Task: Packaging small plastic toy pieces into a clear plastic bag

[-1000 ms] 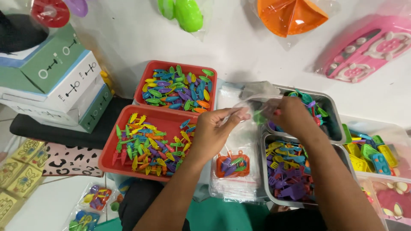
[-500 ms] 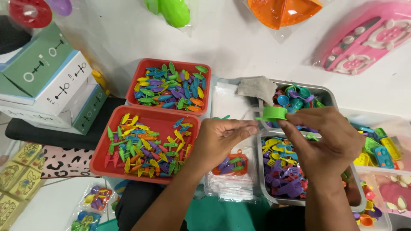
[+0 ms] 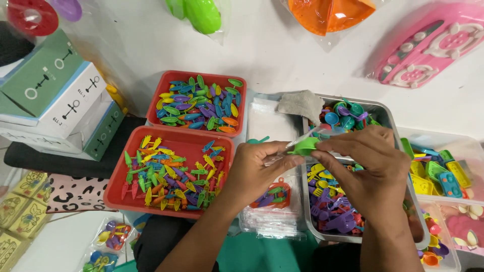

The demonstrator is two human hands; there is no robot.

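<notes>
Head view: a white work surface [image 3: 282,55] is seen from above, crowded w/ bins of small plastic toy parts; larger bagged toys in green, orange and pink lie along the far edge. At left, stacked green-and-white cartons [image 3: 55,100] are set beside two red trays. The far red tray [image 3: 197,103] is filled w/ leaf-shaped pieces in mixed colours; the near red tray [image 3: 169,171] is filled w/ small carrot-shaped pieces. At centre-right a metal tray [image 3: 388,118] is packed w/ tiny scoops and cutlery, mostly blue and teal at the far end, purple and yellow nearer; a grey cloth [image 3: 301,103] is draped on its far corner. Clear tubs w/ yellow, green and pink pieces are seen at far right.

Both hands are held above the gap between the red trays and the metal tray. A small bright-green plastic piece [image 3: 304,146], smooth and curved, approx. scoop-shaped, is pinched between the two hands. The left hand [image 3: 257,171] is closed, thumb and forefinger gripping a small clear plastic bag [image 3: 297,143] next to the green piece. The right hand [image 3: 370,168] is curled, its fingertips closed on the green piece at the bag's mouth. Whether the piece is already inside the bag cannot be told. Beneath the hands a stack of clear sachets [image 3: 269,216] is lying, one filled w/ mixed pieces.
</notes>
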